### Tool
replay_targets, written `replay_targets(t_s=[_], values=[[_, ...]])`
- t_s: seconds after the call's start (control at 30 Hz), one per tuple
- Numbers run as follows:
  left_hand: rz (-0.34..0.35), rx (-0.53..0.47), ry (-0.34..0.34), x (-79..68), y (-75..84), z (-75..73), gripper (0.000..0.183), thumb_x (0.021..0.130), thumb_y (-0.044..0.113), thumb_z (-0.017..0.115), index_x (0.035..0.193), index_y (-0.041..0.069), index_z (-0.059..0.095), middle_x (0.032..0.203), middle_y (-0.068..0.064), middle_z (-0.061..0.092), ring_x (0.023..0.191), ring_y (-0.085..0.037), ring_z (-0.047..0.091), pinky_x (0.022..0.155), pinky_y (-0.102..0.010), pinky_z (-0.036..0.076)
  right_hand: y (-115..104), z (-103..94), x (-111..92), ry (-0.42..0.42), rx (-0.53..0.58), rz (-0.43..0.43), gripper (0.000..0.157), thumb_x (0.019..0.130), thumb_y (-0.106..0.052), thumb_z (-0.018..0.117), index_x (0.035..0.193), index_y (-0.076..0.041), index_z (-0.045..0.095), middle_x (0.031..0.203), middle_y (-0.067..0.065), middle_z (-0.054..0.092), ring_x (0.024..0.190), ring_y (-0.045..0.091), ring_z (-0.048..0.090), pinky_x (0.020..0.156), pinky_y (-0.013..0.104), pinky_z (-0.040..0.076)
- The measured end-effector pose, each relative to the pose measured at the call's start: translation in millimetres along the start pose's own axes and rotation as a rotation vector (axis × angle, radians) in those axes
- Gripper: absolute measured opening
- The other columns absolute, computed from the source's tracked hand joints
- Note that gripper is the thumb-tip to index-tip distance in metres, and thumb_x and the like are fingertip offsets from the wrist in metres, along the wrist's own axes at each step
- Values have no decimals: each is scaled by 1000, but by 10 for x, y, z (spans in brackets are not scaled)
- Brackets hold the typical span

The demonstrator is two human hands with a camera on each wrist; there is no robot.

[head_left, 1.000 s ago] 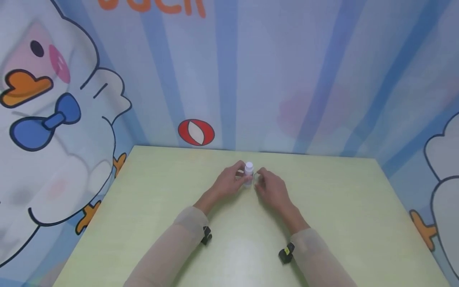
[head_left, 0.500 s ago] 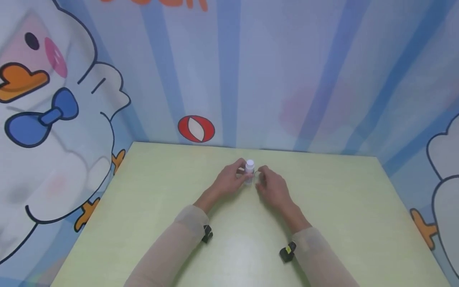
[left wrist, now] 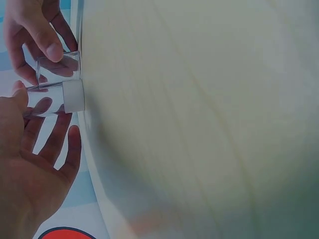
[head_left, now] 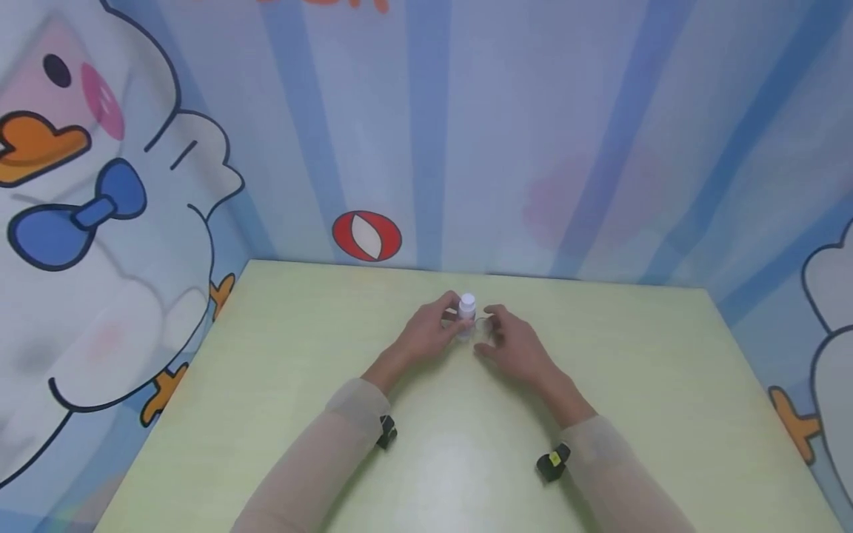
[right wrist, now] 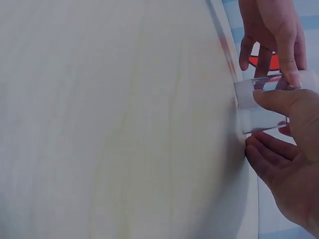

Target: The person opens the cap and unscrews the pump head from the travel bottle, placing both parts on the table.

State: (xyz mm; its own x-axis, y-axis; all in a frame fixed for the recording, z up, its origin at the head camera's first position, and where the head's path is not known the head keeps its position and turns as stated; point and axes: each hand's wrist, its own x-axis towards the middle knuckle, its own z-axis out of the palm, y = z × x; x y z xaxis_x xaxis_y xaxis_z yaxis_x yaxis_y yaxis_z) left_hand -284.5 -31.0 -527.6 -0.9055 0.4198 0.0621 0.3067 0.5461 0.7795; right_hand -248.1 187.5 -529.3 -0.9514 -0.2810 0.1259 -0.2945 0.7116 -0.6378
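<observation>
Near the back of the table, my left hand [head_left: 426, 329] holds a small upright bottle [head_left: 467, 307] with a white cap, thumb on the near side and fingers behind. In the left wrist view, the bottle's body is clear and its white lower end [left wrist: 74, 96] meets the tabletop. Right beside it stands a clear, glass-like cup [right wrist: 261, 117], faint in the head view. My right hand [head_left: 520, 344] is around this cup, thumb and fingers spread apart on either side. In the right wrist view, the fingertips [right wrist: 251, 144] lie just off the cup's side.
The pale yellow-green table [head_left: 413, 459] ends at a back wall [head_left: 493, 148] printed with blue stripes, close behind both hands. A cartoon duck [head_left: 120, 296] covers the left wall. Black wrist cameras [head_left: 553, 463] sit under the sleeves.
My right hand has shifted slightly right, and its thumb and fingers have spread wider around the clear cup. My left hand keeps hold of the bottle. The head view has tilted slightly.
</observation>
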Motion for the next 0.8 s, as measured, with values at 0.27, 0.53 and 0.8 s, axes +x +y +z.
replay_targets(t_s=[0.27, 0.53, 0.8], values=[[-3, -1, -7, 26, -11, -8, 28, 105, 41, 68, 124, 23, 56, 135, 1, 68, 130, -22, 65, 109, -45, 54, 18, -87, -13, -16, 135, 6, 49, 97, -12, 78, 139, -1, 55, 135, 22, 67, 123, 39, 66, 106, 50, 56], [6, -13, -11, 7, 22, -26, 28, 105, 40, 67, 124, 23, 56, 136, -1, 68, 130, -24, 66, 108, -46, 55, -20, -137, 53, -57, 125, -9, 55, 97, -10, 77, 145, -3, 51, 134, 22, 66, 123, 39, 66, 106, 52, 55], [14, -25, -16, -7, 30, -36, 29, 105, 41, 67, 123, 22, 56, 136, -1, 68, 129, -25, 66, 107, -45, 55, -234, -325, 119, -49, 119, -39, 59, 99, -21, 76, 149, -1, 50, 139, 22, 63, 127, 39, 62, 107, 55, 53]])
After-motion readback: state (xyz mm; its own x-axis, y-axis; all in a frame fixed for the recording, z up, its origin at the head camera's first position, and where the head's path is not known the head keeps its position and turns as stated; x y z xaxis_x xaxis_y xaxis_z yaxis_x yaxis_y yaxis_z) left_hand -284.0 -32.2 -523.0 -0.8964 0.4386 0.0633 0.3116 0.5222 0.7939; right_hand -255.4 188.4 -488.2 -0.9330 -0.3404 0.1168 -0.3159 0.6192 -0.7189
